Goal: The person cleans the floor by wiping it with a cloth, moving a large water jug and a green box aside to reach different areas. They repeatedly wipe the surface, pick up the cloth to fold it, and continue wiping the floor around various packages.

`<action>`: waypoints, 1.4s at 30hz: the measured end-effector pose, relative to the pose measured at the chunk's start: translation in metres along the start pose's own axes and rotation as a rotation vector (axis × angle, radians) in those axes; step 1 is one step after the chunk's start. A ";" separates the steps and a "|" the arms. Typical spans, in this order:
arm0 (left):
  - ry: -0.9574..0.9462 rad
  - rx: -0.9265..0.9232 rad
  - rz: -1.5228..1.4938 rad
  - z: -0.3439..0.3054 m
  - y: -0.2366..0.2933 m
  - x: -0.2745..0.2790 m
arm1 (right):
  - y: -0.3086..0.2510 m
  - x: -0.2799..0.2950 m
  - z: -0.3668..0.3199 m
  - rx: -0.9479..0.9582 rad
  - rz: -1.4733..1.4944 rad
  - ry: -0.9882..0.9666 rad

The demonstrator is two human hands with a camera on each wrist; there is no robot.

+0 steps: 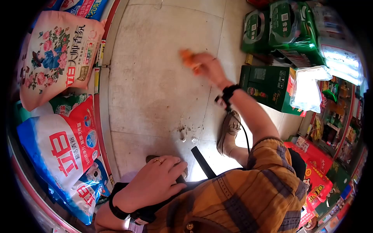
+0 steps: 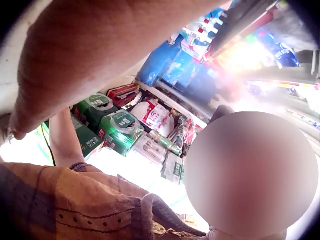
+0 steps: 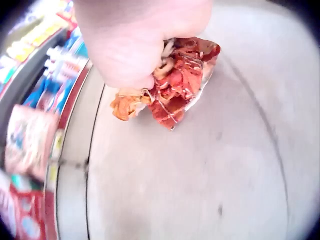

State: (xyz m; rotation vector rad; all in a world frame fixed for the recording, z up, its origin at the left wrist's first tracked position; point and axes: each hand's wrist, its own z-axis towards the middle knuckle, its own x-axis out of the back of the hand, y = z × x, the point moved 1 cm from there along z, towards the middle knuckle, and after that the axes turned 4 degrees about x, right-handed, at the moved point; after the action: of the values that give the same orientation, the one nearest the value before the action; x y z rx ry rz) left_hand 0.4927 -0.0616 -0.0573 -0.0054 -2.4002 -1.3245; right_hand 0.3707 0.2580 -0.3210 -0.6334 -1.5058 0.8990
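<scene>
My right hand [image 1: 210, 69] grips a crumpled orange-red cloth or wrapper [image 1: 188, 59] above the pale tiled floor [image 1: 143, 77]. Up close in the right wrist view, the crumpled bundle [image 3: 180, 82] shows red and orange folds and a pale edge, with the right hand [image 3: 145, 40] curled round its top. The left hand [image 1: 157, 180] lies palm down near the lap, its fingers relaxed and holding nothing. Large in the left wrist view is the left hand [image 2: 95, 55]. Small bits of debris [image 1: 186, 134] lie on the floor between the feet.
Laundry detergent bags [image 1: 58, 147] fill the low shelf on the left. Green drink packs [image 1: 289, 31], a dark green box [image 1: 266, 83] and a white plastic bag [image 1: 309, 89] stand at the right. A shoe [image 1: 230, 128] rests on the floor beside a black strap [image 1: 203, 162].
</scene>
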 end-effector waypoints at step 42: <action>0.362 0.533 -0.204 0.003 0.057 -0.070 | -0.146 -0.258 -0.015 1.167 -0.103 -0.719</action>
State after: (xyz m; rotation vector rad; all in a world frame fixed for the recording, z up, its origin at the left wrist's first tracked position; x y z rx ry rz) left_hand 0.5667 -0.0151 -0.0364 0.5857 -2.3931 -0.6464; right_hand 0.4375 -0.0296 -0.3454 0.6783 -1.2679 1.7887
